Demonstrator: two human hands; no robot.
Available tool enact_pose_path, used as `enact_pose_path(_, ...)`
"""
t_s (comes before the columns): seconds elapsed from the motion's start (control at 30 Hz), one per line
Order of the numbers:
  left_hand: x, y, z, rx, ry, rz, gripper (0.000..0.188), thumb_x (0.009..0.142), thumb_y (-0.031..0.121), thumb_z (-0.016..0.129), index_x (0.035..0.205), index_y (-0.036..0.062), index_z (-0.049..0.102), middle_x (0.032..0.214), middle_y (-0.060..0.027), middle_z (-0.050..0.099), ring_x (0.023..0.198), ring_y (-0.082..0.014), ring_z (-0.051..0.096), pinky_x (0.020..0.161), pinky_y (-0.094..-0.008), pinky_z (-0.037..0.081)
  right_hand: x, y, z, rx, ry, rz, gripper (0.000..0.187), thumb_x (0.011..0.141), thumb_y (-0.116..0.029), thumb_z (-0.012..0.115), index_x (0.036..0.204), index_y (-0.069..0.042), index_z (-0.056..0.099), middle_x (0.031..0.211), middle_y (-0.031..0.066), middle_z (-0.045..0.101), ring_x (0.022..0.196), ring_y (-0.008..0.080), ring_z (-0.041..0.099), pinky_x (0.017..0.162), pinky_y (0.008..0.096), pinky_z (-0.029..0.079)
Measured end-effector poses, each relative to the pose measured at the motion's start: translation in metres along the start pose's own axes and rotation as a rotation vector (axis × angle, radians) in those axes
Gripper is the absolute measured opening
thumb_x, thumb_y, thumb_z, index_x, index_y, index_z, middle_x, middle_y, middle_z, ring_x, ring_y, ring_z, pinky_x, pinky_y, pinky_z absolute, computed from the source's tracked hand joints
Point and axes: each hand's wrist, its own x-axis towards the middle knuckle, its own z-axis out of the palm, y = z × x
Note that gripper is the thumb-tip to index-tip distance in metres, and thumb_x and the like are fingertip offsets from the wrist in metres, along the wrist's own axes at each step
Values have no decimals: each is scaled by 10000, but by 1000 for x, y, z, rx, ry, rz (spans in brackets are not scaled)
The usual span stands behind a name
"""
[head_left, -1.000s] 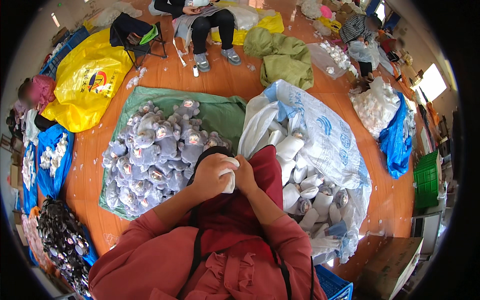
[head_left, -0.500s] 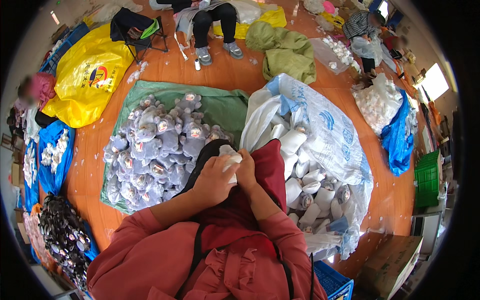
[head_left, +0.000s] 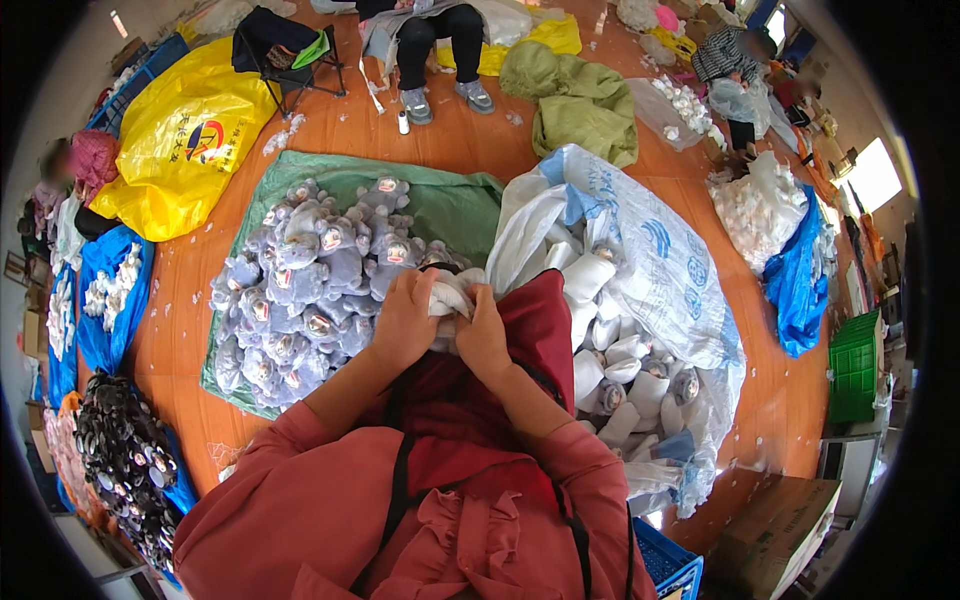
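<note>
Over my lap, both hands hold a small white fabric piece (head_left: 450,296), soft and folded, seemingly a plush part. My left hand (head_left: 405,318) is closed on its left side. The fingers of my right hand (head_left: 482,332) pinch its right side. Part of the piece is hidden behind the fingers. Just beyond my hands lies a heap of grey plush toys (head_left: 300,245) with small faces, spread on a green sheet (head_left: 440,205). To the right, a white woven sack (head_left: 655,235) lies open, with white stuffed plush parts (head_left: 588,280) and a few grey-headed ones in it.
A yellow sack (head_left: 185,140) and a folding chair (head_left: 285,60) stand far left. Dark plush pieces (head_left: 120,450) lie near left. An olive cloth bundle (head_left: 580,105) and a seated person's shoes (head_left: 416,105) are ahead. At right are a green crate (head_left: 853,370) and cardboard box (head_left: 775,535).
My left hand has moved back from over the white piece to its left side, so more of the piece shows. My right hand has shifted slightly lower. The view has tilted a little.
</note>
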Motion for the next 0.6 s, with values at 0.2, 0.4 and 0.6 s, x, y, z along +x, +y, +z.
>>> enact_pose_path(0.2, 31, -21, 15, 67, 143, -138, 291, 772, 33, 619, 1052, 47, 541, 952, -189, 540, 869, -412, 572, 711, -505, 463, 3, -33, 7, -87, -74, 187, 390, 800, 33, 508, 1179, -29, 441, 1161, 295, 493, 1043, 500, 517, 891, 506, 443)
enact_pose_path(0.4, 50, -33, 24, 135, 99, -188, 268, 751, 63, 642, 1003, 56, 554, 897, -158, 561, 755, -401, 591, 627, -498, 479, 9, -23, 17, -165, -3, 130, 372, 819, -36, 596, 1157, -33, 441, 1094, 237, 531, 952, 428, 582, 837, 465, 474)
enact_pose_path(0.6, 29, -28, 1, 72, 77, 147, 364, 740, 78, 676, 1084, 31, 569, 987, -156, 570, 893, -365, 602, 748, -449, 514, -7, 14, -8, 458, -4, 341, 438, 887, -263, 734, 1159, -23, 489, 1014, 77, 588, 902, 156, 553, 775, 289, 475)
